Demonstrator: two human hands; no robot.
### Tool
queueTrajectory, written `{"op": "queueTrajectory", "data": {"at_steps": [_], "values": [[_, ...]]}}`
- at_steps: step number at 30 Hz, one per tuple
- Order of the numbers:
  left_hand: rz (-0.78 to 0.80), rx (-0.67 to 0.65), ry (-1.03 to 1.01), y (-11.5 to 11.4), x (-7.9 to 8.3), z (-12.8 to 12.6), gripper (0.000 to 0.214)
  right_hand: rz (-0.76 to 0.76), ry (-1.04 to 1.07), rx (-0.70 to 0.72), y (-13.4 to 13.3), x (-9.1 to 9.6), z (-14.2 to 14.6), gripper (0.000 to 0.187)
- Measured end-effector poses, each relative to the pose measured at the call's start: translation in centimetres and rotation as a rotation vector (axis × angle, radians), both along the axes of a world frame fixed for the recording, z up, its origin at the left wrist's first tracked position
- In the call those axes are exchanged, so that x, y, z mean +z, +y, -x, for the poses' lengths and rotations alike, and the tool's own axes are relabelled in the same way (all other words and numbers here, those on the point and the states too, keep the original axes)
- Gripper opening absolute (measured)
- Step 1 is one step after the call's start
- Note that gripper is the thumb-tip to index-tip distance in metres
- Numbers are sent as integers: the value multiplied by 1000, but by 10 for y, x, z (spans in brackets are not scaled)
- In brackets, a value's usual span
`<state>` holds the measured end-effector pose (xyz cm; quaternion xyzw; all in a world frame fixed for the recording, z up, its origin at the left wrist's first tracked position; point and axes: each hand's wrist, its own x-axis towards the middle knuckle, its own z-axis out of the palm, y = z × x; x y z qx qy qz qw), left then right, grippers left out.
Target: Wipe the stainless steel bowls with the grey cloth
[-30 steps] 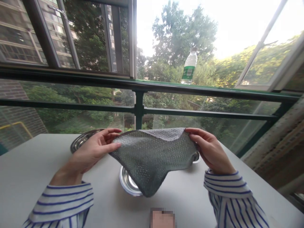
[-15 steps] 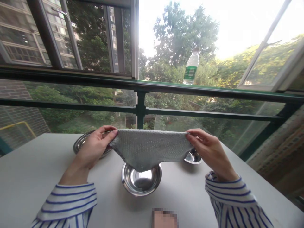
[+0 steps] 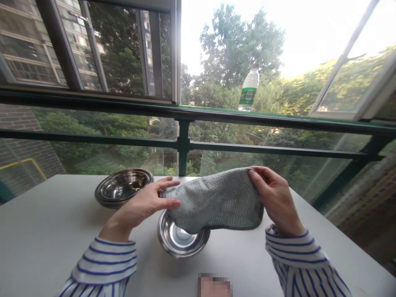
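A grey woven cloth (image 3: 213,202) hangs above the table, folded over, its left end lower than its right. My right hand (image 3: 274,196) pinches its upper right corner between thumb and fingers. At the other end, my left hand (image 3: 145,204) has thumb and fingers spread apart around the cloth's left edge, without closing on it. Below the cloth stands a shiny steel bowl (image 3: 184,247), its back rim partly covered from view. Beyond my left hand sits a stack of steel bowls (image 3: 123,187).
A white table (image 3: 55,235) carries the bowls. Behind it runs a dark green railing (image 3: 216,113) with window panes. A plastic bottle (image 3: 248,90) with a green label stands beyond the railing's top bar. A pixelated patch covers the bottom middle.
My left hand has let go of the cloth's upper left corner and moved right and down. The cloth's left end has dropped, and the cloth now hides the small bowl at the right.
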<state>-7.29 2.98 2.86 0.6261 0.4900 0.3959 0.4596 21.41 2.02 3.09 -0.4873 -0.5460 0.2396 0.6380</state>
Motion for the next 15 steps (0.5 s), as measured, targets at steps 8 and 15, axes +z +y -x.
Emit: {"op": "queueTrajectory", "data": {"at_steps": [8, 15], "values": [[-175, -89, 410, -1, 1, -11, 30, -57, -111, -67, 1, 1, -5, 30], [-150, -103, 389, -5, 2, -12, 34, -107, -148, -29, -2, 0, 6, 26]]}}
